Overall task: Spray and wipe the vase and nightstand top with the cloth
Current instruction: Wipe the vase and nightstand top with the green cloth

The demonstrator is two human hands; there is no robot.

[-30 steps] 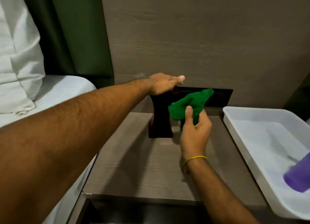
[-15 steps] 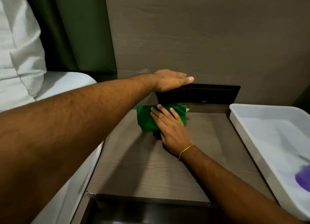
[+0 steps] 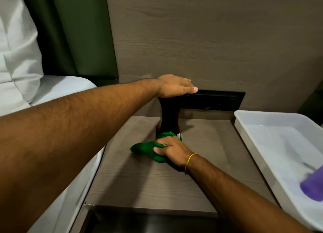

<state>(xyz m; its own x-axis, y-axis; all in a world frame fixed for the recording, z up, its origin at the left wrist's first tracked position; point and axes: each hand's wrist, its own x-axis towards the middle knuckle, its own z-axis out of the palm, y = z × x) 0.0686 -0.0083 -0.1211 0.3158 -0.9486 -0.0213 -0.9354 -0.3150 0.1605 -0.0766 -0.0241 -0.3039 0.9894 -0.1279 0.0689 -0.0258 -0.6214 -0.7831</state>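
Note:
A dark, waisted vase stands upright near the back of the grey wood nightstand top. My left hand lies flat over the vase's mouth and holds it steady. My right hand, with a yellow band at the wrist, grips a bunched green cloth and presses it on the nightstand top right at the foot of the vase. The purple spray bottle lies in the white tray at the right; only part of it shows.
A white plastic tray sits along the nightstand's right side. A black socket panel is set in the wood wall behind the vase. The bed with white sheet and pillow is at the left.
My right hand brought the green cloth from beside the vase's body down to its foot on the nightstand top. My left hand went from gripping the rim to lying flat on it.

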